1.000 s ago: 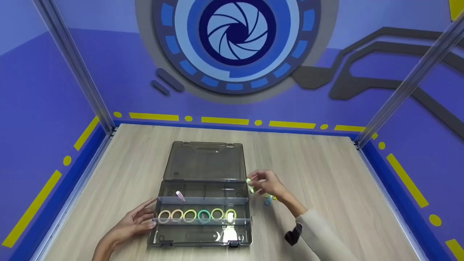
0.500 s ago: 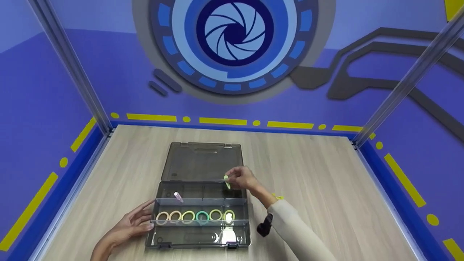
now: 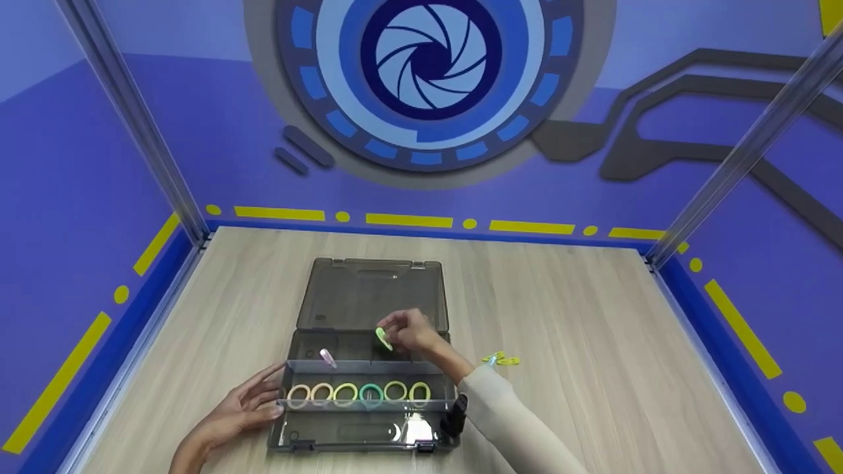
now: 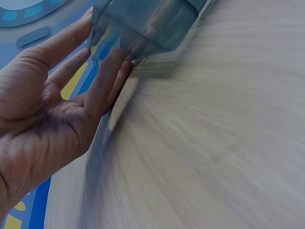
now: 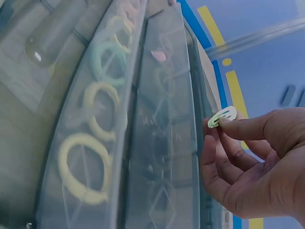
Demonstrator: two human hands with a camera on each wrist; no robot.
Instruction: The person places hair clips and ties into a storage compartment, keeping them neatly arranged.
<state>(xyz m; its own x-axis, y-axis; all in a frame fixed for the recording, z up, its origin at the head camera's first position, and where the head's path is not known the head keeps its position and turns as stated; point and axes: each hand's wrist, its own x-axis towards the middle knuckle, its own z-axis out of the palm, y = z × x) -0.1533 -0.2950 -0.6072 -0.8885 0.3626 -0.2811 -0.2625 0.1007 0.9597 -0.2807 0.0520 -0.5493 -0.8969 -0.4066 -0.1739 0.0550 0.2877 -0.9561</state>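
An open, see-through dark compartment box (image 3: pixel 361 432) lies on the table. Pinched between the thumb and fingers of my right hand (image 3: pixel 409 330) is a light green hair clip (image 3: pixel 384 338), held above the back compartment. The right wrist view shows the same snap hair clip (image 5: pixel 222 116) at the fingertips. A pink hair clip (image 3: pixel 328 358) leans at the back divider, toward the left. Hair ties (image 3: pixel 371 394) in yellow, peach and green stand in a row in the middle compartment. My left hand (image 3: pixel 232 413) touches the box's left side with loosely extended fingers (image 4: pixel 106 78).
Yellow hair clips (image 3: pixel 507 361) and a small light blue piece lie on the table (image 3: pixel 593 395), right of the box. The lid (image 3: pixel 373 295) is folded back flat behind it. Purple-blue walls (image 3: pixel 421 191) enclose the table at back and sides.
My right hand has carried the green hair clip leftward, from beside the box's right edge to over the back compartment. The left hand stays at the box's left side.
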